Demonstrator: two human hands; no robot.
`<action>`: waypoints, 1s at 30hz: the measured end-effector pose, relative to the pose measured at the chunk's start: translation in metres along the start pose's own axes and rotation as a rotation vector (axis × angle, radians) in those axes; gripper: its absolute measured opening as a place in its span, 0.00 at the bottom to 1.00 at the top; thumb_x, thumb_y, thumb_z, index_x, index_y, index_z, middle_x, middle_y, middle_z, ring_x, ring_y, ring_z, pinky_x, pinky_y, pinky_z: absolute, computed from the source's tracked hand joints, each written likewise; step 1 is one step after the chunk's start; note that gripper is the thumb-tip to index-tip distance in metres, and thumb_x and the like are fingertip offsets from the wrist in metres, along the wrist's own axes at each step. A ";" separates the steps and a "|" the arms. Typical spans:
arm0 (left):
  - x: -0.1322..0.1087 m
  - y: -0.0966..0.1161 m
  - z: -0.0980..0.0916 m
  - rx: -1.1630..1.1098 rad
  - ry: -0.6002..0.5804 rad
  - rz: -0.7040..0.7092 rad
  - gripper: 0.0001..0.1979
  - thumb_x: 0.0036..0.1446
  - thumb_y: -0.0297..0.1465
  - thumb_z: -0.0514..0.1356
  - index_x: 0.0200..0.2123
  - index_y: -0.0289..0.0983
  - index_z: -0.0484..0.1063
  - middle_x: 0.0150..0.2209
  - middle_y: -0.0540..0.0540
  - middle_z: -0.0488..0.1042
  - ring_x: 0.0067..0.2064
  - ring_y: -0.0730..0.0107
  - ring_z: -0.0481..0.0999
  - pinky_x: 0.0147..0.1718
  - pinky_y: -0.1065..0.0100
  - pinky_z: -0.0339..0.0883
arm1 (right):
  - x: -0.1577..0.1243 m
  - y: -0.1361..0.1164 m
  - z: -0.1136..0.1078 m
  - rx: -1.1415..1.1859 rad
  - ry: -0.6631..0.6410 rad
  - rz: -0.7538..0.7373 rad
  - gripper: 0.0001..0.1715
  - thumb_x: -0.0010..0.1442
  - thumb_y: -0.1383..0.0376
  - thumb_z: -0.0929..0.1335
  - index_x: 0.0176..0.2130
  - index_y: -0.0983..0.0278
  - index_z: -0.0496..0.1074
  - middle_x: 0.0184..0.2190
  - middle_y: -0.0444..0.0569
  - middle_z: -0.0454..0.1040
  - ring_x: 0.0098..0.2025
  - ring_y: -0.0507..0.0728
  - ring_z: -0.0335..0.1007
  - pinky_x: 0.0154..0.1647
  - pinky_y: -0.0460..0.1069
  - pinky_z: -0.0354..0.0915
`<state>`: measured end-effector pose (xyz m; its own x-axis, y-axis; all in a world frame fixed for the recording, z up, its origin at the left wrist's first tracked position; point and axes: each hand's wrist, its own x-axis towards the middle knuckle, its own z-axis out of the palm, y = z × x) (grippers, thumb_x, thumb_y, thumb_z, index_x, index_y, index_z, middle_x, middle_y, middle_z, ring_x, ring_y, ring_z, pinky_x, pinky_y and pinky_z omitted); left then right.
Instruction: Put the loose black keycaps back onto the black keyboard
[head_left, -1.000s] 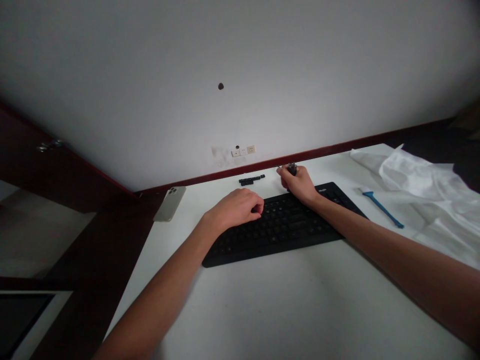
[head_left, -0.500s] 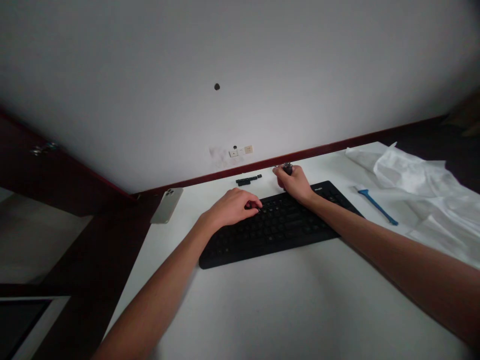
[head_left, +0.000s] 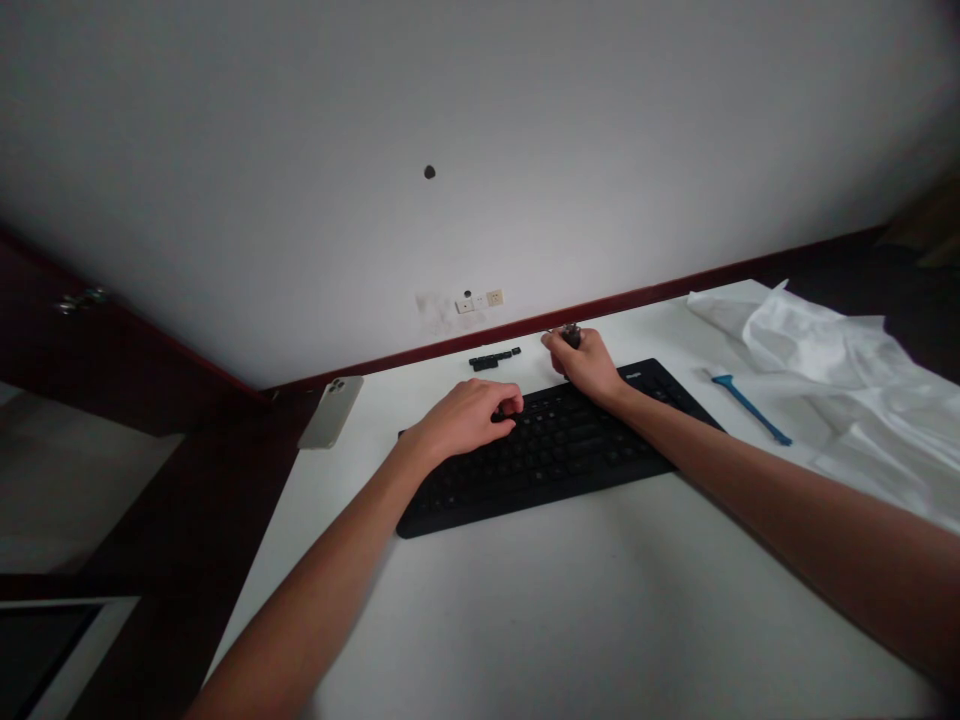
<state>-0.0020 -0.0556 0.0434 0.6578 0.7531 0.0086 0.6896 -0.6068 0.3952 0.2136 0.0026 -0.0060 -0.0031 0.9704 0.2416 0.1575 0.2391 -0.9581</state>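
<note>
A black keyboard (head_left: 559,450) lies at a slant on the white table. My left hand (head_left: 476,412) rests over its upper left keys, fingers curled and the thumb apart from them; nothing can be made out between them. Beyond the keyboard's top edge, my right hand (head_left: 586,362) is closed around a small dark tool (head_left: 572,336) with a thin metal end pointing left. Its exact kind is hard to tell, as the fingers cover most of it. Several loose black keycaps (head_left: 487,363) lie in a row behind the keyboard, between both hands.
A blue-handled brush (head_left: 752,410) lies right of the keyboard, beside crumpled white sheeting (head_left: 817,350). A phone (head_left: 331,412) lies face down at the table's left edge. Behind the table (head_left: 480,620) stands a wall with sockets (head_left: 480,301).
My left thumb and fingers have parted slightly over the keys. My right hand stays nearly in place with the tool. The whole view has shifted a little.
</note>
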 end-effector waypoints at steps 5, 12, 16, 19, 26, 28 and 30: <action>0.001 0.001 0.000 0.037 -0.006 0.020 0.05 0.59 0.26 0.64 0.38 0.39 0.79 0.37 0.49 0.81 0.38 0.66 0.77 0.39 0.65 0.67 | 0.000 0.001 0.000 0.003 -0.008 -0.007 0.24 0.61 0.58 0.68 0.19 0.60 0.57 0.15 0.42 0.60 0.20 0.50 0.53 0.22 0.48 0.53; 0.002 0.004 0.003 0.072 -0.007 0.019 0.05 0.59 0.26 0.65 0.39 0.39 0.81 0.38 0.47 0.81 0.38 0.65 0.78 0.40 0.65 0.68 | 0.001 0.005 0.000 -0.007 -0.010 -0.024 0.24 0.62 0.57 0.68 0.19 0.60 0.58 0.15 0.42 0.60 0.21 0.50 0.54 0.23 0.49 0.54; 0.001 0.002 0.002 0.067 -0.012 0.034 0.04 0.61 0.28 0.67 0.39 0.40 0.81 0.39 0.48 0.82 0.39 0.65 0.78 0.42 0.65 0.68 | 0.002 0.005 0.000 -0.003 -0.015 -0.016 0.24 0.62 0.57 0.68 0.19 0.60 0.58 0.15 0.42 0.60 0.21 0.50 0.54 0.24 0.49 0.54; 0.001 0.001 0.000 0.056 -0.019 0.036 0.04 0.62 0.29 0.67 0.40 0.40 0.81 0.39 0.48 0.82 0.40 0.65 0.79 0.42 0.65 0.67 | 0.001 0.004 0.000 0.003 -0.018 -0.010 0.24 0.62 0.57 0.68 0.19 0.60 0.58 0.15 0.41 0.60 0.20 0.50 0.54 0.24 0.49 0.53; -0.001 0.002 -0.002 0.033 -0.035 0.020 0.05 0.62 0.29 0.67 0.42 0.41 0.81 0.41 0.48 0.82 0.41 0.65 0.79 0.42 0.66 0.67 | 0.000 0.002 -0.001 0.003 -0.020 -0.004 0.24 0.62 0.57 0.68 0.19 0.60 0.58 0.15 0.41 0.60 0.20 0.50 0.54 0.24 0.49 0.54; -0.001 0.002 -0.004 0.013 -0.034 0.015 0.07 0.61 0.30 0.68 0.43 0.41 0.81 0.42 0.48 0.82 0.41 0.66 0.78 0.42 0.66 0.67 | 0.000 0.002 -0.001 0.000 -0.022 -0.010 0.24 0.62 0.57 0.68 0.19 0.60 0.57 0.15 0.41 0.60 0.20 0.50 0.54 0.24 0.49 0.54; -0.001 0.000 -0.007 -0.004 -0.013 0.008 0.09 0.60 0.32 0.69 0.45 0.42 0.81 0.42 0.48 0.82 0.40 0.66 0.78 0.41 0.66 0.66 | -0.001 0.001 0.000 0.000 -0.023 -0.013 0.25 0.62 0.56 0.68 0.19 0.60 0.57 0.15 0.41 0.60 0.20 0.51 0.54 0.24 0.49 0.54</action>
<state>-0.0052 -0.0547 0.0497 0.6673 0.7448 -0.0004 0.6830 -0.6117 0.3992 0.2143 0.0024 -0.0075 -0.0275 0.9677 0.2505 0.1574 0.2517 -0.9549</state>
